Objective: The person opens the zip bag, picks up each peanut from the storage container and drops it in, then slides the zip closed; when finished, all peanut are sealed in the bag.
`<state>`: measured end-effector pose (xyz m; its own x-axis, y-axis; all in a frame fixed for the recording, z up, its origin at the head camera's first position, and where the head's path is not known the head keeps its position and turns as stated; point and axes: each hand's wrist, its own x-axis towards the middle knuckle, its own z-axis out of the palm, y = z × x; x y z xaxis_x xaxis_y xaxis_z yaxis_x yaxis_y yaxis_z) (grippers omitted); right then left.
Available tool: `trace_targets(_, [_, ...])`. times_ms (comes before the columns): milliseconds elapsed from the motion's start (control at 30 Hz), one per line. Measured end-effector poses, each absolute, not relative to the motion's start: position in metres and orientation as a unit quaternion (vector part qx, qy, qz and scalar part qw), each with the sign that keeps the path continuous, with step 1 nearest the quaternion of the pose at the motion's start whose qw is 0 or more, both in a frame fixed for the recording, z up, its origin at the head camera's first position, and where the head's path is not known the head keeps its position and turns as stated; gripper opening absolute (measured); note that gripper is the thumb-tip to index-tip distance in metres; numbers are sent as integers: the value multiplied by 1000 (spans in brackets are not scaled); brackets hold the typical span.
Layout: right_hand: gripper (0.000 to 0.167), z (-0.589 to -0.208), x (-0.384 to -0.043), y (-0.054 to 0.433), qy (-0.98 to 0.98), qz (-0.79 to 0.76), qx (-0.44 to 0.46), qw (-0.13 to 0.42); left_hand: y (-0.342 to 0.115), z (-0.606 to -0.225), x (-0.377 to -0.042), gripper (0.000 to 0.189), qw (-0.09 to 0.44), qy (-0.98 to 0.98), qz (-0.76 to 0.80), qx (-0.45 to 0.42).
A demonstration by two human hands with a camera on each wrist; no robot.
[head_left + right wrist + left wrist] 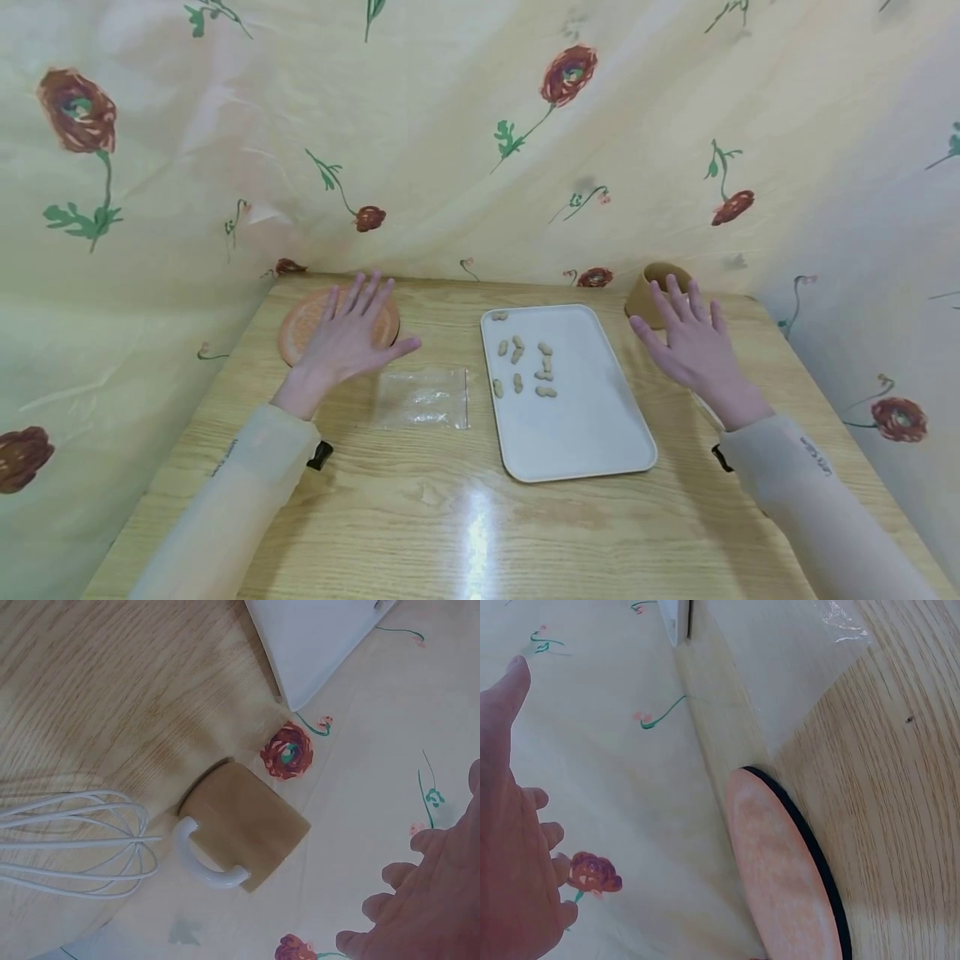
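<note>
My left hand (341,342) is held up with fingers spread, overlapping a round orange mat (300,321) in the head view; it holds nothing. A clear zip bag (423,400) lies flat just right of it. My right hand (693,350), also spread and holding nothing, is in front of a tan mug (643,296). The right wrist view shows the mug's white handle (199,859) and a white whisk (82,844) beside it. Between the hands lies a white tray (585,433) with several peanuts (546,392) in its left half.
The wood-grain table (375,517) meets a floral cloth (420,150) hanging at the back and both sides. The mug stands near the back right edge, the orange mat near the back left.
</note>
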<state>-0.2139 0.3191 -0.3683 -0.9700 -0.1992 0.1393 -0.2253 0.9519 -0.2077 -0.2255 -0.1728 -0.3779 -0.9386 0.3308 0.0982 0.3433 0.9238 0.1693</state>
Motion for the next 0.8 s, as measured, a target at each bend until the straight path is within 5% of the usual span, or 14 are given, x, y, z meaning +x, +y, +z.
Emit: trace_targets(800, [76,-388,-210,262,-945,300,121,41,-129,-394,-216,114,-20,-950,-136,-279])
